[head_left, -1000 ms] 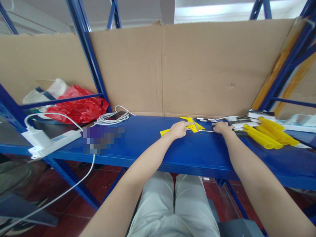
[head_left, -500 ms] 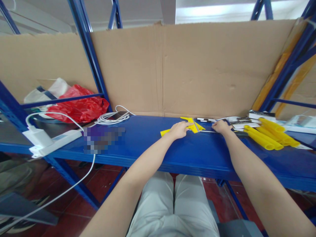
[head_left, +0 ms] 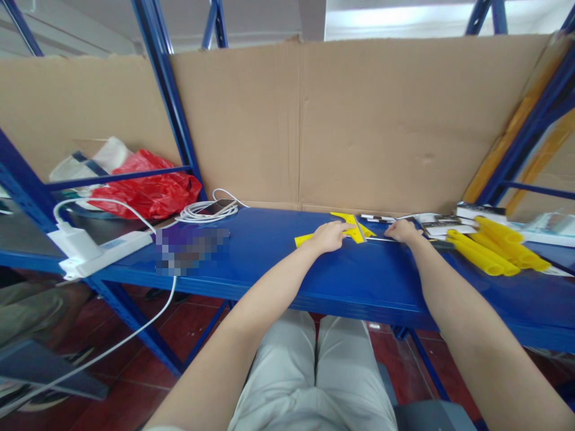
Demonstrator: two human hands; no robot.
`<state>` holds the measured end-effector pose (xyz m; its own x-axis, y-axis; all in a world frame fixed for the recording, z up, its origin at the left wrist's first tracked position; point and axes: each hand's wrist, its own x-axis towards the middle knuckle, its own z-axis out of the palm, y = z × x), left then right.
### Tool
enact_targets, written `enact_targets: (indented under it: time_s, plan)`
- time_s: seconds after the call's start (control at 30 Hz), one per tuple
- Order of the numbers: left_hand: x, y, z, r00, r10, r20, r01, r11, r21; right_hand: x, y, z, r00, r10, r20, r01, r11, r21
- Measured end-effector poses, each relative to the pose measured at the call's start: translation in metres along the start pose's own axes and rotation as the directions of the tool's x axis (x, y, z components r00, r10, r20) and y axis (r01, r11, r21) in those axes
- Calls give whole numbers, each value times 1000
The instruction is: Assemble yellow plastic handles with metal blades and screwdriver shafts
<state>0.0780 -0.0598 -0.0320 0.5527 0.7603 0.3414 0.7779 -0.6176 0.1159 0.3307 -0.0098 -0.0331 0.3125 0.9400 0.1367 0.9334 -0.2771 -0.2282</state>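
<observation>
– Hands first: any shift over the last second?
– Hardly. Both stayed planted mid-length on the shelf [head_left: 269,263], near its back edge. Only the head camera drifted, so everything sits a little further right in view.
– Meaning for the work?
– My reading is a holding phase: the pieces are being kept still and lined up, and nothing has been lifted or carried off.
– Left hand [head_left: 330,236], how open?
– Palm down, fingers loosely bent, not closed around anything. Its tips press on the yellow piece [head_left: 354,226]. A yellow strip [head_left: 303,240] pokes out from under the hand toward the shelf's left end.
– And the right hand [head_left: 401,230]?
– Knuckles up, fingers tucked under. It touches the end of a thin silver strip [head_left: 380,239] that runs along the shelf between the 2 hands. Whether it is pinching or only pressing, I cannot tell.
– Where do the yellow parts sit?
– Flat on the shelf, mid-length, close to its back edge where the cardboard [head_left: 359,120] stands.
– Anything else?
– Yellow tubes [head_left: 489,250] lie at the shelf's right end, apart from the right hand. A white cable [head_left: 206,211] and a power strip [head_left: 105,251] lie toward its left end.
</observation>
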Motion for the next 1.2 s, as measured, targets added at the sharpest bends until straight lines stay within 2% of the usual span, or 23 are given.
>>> enact_targets:
  time_s: [0.13, 0.23, 0.3, 0.37, 0.47, 0.57, 0.63, 0.77, 0.9, 1.2]
  plan:
    - [0, 0, 0, 1000, 4, 1, -4, 1000, -6, -4, -3, -3, 1000, -3, 18, 3, 999, 36]
    - [0, -1, 1, 1000, 13, -6, -13, 1000, -7, -7, -5, -3, 999, -8, -44, 11, 998, 62]
    - [1, -1, 2, 1000, 17, -8, -17, 1000, -7, -8, -8, -4, 995, -50, -91, 65, 983, 173]
    - [1, -2, 2, 1000, 22, -10, -22, 1000, -4, -11, -14, -3, 983, -133, -127, 172, 908, 382]
    - [1, -2, 3, 999, 30, -21, -30, 1000, 5, -15, -26, -1, 956, -225, -187, 292, 699, 653]
    - [1, -1, 2, 999, 40, -21, -40, 999, 23, -20, -40, 3, 939, -271, -212, 331, 546, 770]
    - [0, 0, 0, 999, 43, -14, -43, 998, 36, -23, -48, 5, 926, -302, -226, 356, 500, 790]
    - [-3, 5, -4, 998, 60, 2, -60, 996, 66, -28, -57, 7, 888, -363, -284, 441, 492, 751]
    - [-4, 8, -6, 997, 83, 10, -84, 992, 92, -29, -59, 6, 847, -418, -328, 522, 535, 664]
    - [-6, 11, -10, 996, 86, 35, -90, 987, 132, -29, -59, 3, 818, -468, -334, 569, 579, 584]
